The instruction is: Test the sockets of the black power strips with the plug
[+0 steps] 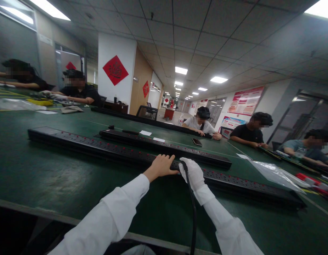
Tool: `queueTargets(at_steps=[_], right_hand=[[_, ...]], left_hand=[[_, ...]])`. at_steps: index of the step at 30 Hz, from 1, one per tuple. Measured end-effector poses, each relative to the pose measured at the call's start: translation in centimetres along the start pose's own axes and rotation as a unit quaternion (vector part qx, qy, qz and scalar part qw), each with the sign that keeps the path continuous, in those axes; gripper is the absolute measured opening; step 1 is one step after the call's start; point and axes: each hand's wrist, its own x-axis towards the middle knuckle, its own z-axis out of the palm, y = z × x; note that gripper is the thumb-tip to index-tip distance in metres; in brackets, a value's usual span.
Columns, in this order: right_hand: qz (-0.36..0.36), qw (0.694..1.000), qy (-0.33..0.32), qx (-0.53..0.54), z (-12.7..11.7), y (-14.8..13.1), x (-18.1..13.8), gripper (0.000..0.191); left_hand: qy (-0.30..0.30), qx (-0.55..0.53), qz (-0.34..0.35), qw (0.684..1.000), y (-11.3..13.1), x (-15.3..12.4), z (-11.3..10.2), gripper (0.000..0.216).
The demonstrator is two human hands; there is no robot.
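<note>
A long black power strip (pixel 100 147) with many sockets and red dots lies across the green table (pixel 47 177) in front of me. My left hand (pixel 162 165) is bare and rests on the strip's near edge, fingers curled over it. My right hand (pixel 193 174) wears a white glove and is closed around a black cable (pixel 192 212) right at the strip. The cable runs down toward me and off the table's near edge. Both my sleeves are white.
A second black strip (pixel 164 147) lies just behind the first, and a third (pixel 142 120) farther back. A phone (pixel 197 142) and paper slips sit mid-table. A clear plastic bag (pixel 275 173) and red parts (pixel 312 180) lie at right. Several people sit around the table.
</note>
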Motion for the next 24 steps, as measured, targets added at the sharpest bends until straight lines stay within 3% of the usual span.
queueTargets(at_steps=[24], right_hand=[[0.002, 1.000, 0.010, -0.003, -0.08, -0.05, -0.01, 0.027]], left_hand=[[-0.016, -0.013, -0.002, 1.000, -0.09, 0.14, 0.00, 0.081]])
